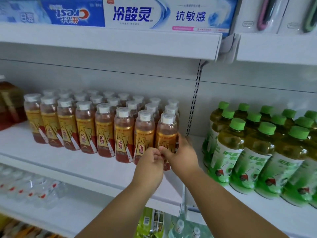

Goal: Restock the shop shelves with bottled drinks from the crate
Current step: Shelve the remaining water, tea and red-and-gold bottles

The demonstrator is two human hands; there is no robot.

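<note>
Rows of amber drink bottles with white caps and gold-red labels (104, 129) stand on the middle white shelf (72, 162). The rightmost front bottle (166, 129) stands at the row's right end. My right hand (181, 152) wraps its fingers round this bottle's lower body from the right. My left hand (151, 162) has curled fingers that pinch at the front of the same bottle's label, touching my right thumb. The crate is not in view.
Green-capped tea bottles (253, 152) fill the shelf bay to the right, past a slotted upright (195, 100). Toothpaste boxes (154, 14) lie on the shelf above. Clear water bottles (30, 188) stand on the lower left shelf. A large amber jug (10, 103) sits far left.
</note>
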